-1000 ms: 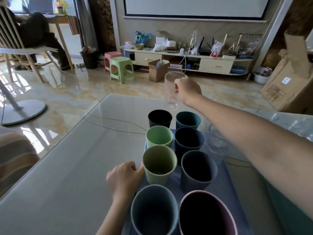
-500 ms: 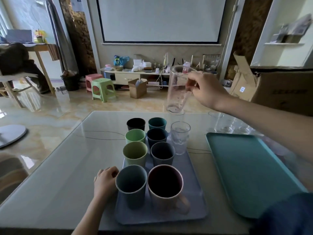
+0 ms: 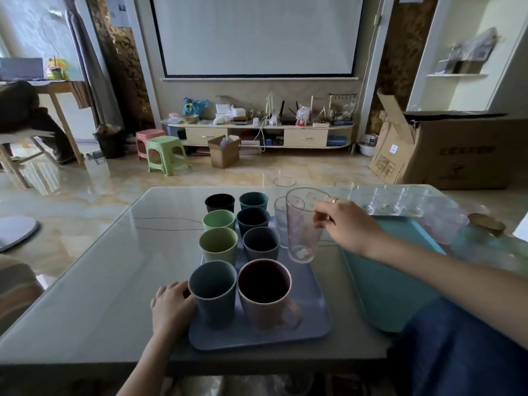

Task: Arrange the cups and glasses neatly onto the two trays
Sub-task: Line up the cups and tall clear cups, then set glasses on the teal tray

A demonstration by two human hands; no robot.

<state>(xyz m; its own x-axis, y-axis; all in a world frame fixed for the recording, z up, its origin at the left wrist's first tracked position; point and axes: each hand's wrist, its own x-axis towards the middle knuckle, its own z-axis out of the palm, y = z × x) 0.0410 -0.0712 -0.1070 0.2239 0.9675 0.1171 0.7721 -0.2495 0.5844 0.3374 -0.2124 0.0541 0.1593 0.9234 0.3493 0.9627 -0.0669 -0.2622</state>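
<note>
Tall clear glass (image 3: pixel 303 225) held upright by the right hand (image 3: pixel 347 224), fingers pinching its rim, base just above the right edge of the lavender tray (image 3: pixel 311 284). A second clear glass (image 3: pixel 281 221) stands directly behind it. On that tray, 8 coloured cups in 2 columns, from the black cup (image 3: pixel 219 202) at the far end to the pink mug (image 3: pixel 265 295) nearest. Left hand (image 3: pixel 171 305) rests on the bench (image 3: pixel 94 275), fingers curled against the tray's left edge beside the grey-blue cup (image 3: pixel 213 292). Teal tray (image 3: pixel 383 278) lies to the right, bare where visible. More clear glasses (image 3: pixel 391 200) cluster at the far right of the bench.
</note>
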